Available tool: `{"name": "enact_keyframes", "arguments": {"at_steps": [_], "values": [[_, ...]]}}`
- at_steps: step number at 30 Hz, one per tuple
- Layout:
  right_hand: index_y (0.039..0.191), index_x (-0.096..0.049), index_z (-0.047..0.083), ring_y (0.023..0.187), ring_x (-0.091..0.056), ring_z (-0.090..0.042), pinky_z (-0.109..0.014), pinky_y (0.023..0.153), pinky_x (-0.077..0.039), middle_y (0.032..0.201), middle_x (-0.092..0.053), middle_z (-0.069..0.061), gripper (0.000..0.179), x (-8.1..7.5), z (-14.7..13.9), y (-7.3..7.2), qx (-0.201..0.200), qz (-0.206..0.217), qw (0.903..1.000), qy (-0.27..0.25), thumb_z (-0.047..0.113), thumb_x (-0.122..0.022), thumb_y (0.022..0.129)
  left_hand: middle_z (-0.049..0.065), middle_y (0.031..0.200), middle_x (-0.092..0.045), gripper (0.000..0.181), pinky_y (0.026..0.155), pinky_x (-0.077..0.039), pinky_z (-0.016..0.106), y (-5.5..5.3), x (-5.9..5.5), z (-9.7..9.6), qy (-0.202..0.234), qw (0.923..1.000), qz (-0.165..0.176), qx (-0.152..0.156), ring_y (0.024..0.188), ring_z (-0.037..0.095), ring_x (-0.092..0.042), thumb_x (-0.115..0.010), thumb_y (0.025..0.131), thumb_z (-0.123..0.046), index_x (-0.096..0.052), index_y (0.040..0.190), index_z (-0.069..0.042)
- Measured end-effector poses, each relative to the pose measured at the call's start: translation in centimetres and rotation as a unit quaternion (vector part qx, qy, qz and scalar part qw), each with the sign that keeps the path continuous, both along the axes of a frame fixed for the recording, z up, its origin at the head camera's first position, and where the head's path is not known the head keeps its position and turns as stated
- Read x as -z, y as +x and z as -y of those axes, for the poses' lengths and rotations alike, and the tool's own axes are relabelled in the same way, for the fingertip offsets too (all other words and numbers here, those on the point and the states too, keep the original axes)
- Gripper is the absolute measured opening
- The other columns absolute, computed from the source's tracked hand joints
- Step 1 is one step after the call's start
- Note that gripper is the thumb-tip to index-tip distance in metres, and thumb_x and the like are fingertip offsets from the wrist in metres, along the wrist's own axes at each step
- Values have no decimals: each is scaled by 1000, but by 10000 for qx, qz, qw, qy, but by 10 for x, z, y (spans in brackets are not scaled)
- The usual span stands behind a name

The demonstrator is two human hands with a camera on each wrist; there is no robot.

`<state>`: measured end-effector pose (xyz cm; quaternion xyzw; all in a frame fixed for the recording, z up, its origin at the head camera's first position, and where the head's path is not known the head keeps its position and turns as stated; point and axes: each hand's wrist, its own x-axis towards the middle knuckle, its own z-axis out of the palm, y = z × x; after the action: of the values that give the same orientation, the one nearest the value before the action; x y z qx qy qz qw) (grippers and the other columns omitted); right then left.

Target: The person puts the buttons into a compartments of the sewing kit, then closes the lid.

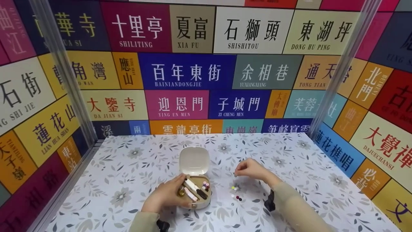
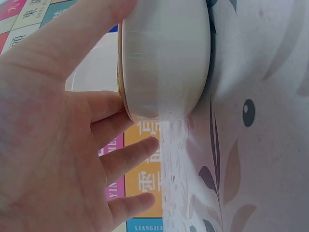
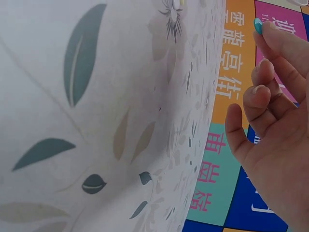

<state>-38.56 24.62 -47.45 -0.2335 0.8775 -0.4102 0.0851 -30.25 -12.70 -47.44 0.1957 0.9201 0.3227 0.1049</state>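
Note:
A cream box [image 1: 203, 204] with rounded corners sits on the table, its lid [image 1: 194, 160] raised at the back. My left hand [image 1: 168, 194] holds its left side; in the left wrist view the thumb and index finger of this hand [image 2: 58, 140] touch the box wall [image 2: 164, 58], other fingers spread. Inside lie a white-and-black tube [image 1: 195, 188], a pale patterned stick [image 1: 190, 194], a gold round piece [image 1: 182, 192] and several small beads [image 1: 205, 185]. Right of the box, above the table, my right hand [image 1: 252, 170] pinches a small teal bead [image 3: 258, 25] between thumb and index finger.
Several loose beads, among them a yellow one [image 1: 233, 187] and a dark red one [image 1: 237, 197], lie on the table right of the box. A leaf-patterned cloth [image 1: 128, 167] covers the tabletop. Walls with coloured sign panels [image 1: 190, 71] stand behind and at both sides.

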Motion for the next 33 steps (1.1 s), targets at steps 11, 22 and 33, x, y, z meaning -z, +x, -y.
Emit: {"name": "enact_keyframes", "arguments": {"at_steps": [11, 22, 33], "values": [[88, -75, 5, 75, -62, -11, -27, 71, -51, 82, -72, -1, 10, 5, 13, 0, -158, -137, 9997, -106, 14, -72, 85, 9, 158, -24, 117, 111, -17, 63, 1, 2, 0, 107, 9998, 179, -32, 140, 40, -27, -87, 61, -50, -27, 153, -10], [89, -74, -3, 67, -57, -21, -29, 62, -50, 82, -71, -16, 10, 4, 32, 8, -296, 10, 9989, -377, 6, -69, 88, 10, 158, -24, 118, 112, -16, 62, 0, 2, 0, 227, 9995, 205, -5, 140, 39, -26, -87, 60, -48, -26, 153, -9], [89, -75, 0, 67, -54, -8, -22, 62, -47, 84, -72, -8, 10, 12, 52, 1, -404, -98, 9984, -394, 9, -70, 87, 8, 158, -25, 116, 110, -20, 64, -2, 0, 1, -119, 9999, 9, 70, 139, 39, -30, -84, 63, -55, -27, 153, -9]]}}
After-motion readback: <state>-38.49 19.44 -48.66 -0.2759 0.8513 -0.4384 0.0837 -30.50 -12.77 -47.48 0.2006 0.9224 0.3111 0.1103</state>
